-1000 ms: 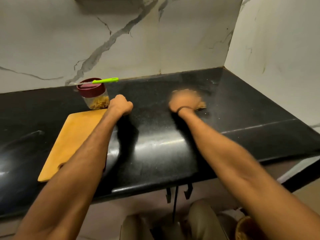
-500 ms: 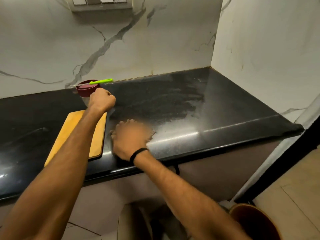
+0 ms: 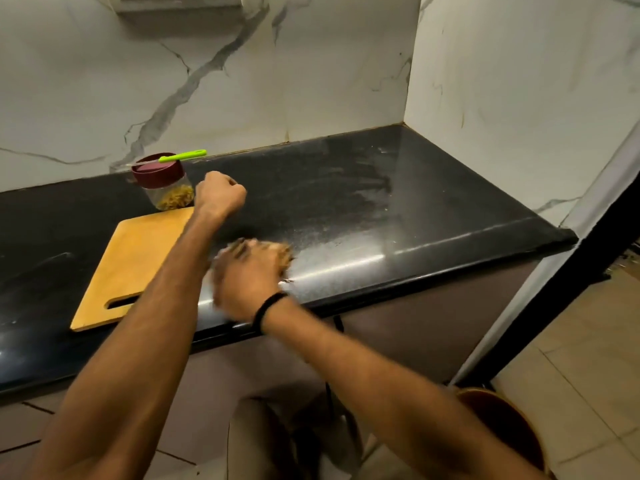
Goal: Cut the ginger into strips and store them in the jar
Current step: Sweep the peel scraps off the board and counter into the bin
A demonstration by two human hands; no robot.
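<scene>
One black countertop (image 3: pixel 346 202): glossy stone, pale smears toward the right corner.
Left hand (image 3: pixel 220 195): curled into a fist just right of the jar, nothing visible inside it.
Right hand (image 3: pixel 249 275): motion-blurred, low over the counter near its front edge, something brownish at the fingertips; grip impossible to tell.
Jar (image 3: pixel 166 190): clear, upright, maroon lid on, at the cutting board's far corner.
Ginger strips (image 3: pixel 175 201): heaped in the jar's bottom.
Knife (image 3: pixel 181 156): green-handled, flat across the lid.
Cutting board (image 3: pixel 138 265): wooden, bare, partly under the left forearm.
</scene>
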